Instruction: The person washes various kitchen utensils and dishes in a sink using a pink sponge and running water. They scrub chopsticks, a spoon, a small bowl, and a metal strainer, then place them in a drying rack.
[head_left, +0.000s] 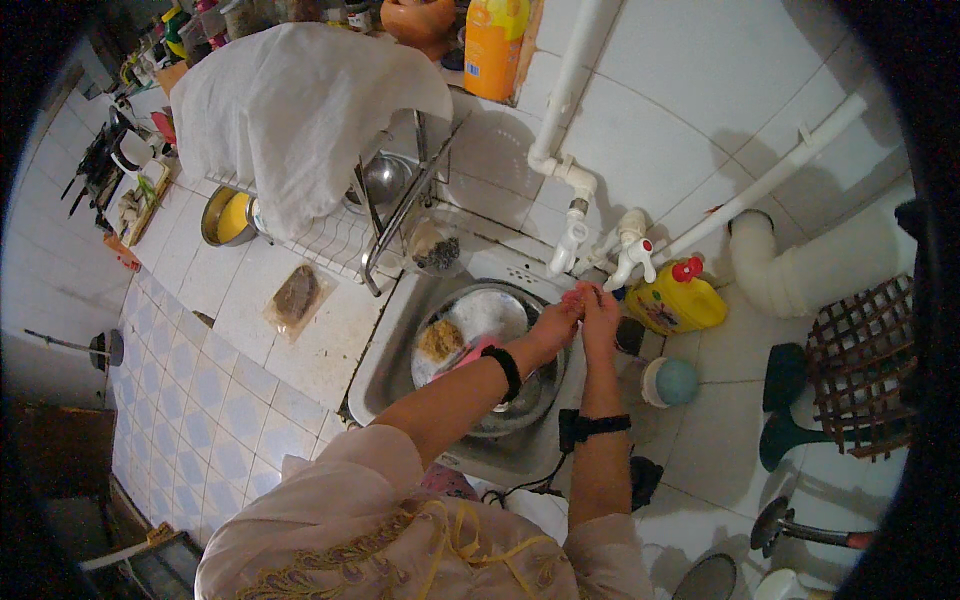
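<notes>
Just below the tap with a red-marked handle (634, 259), my left hand (555, 330) and my right hand (600, 319) are held together over the edge of a metal sink (379, 367). Something pinkish-red (574, 298) shows at their fingertips; whether it is an object or the fingers themselves is not plain. A large round metal basin (551, 375) stands in the sink, partly hidden by my left forearm. It holds a shiny metal dish (495, 311), a yellowish-brown scrubber (440, 340) and a bright pink item (469, 356).
A cloth-covered dish rack (315, 251) stands left of the sink, beside a clear container (433, 244). A flat packet (296, 292) lies on the tiled counter. To the right are a yellow bottle (679, 300), a tub with a blue-green ball (671, 381) and wall-hung utensils (784, 442).
</notes>
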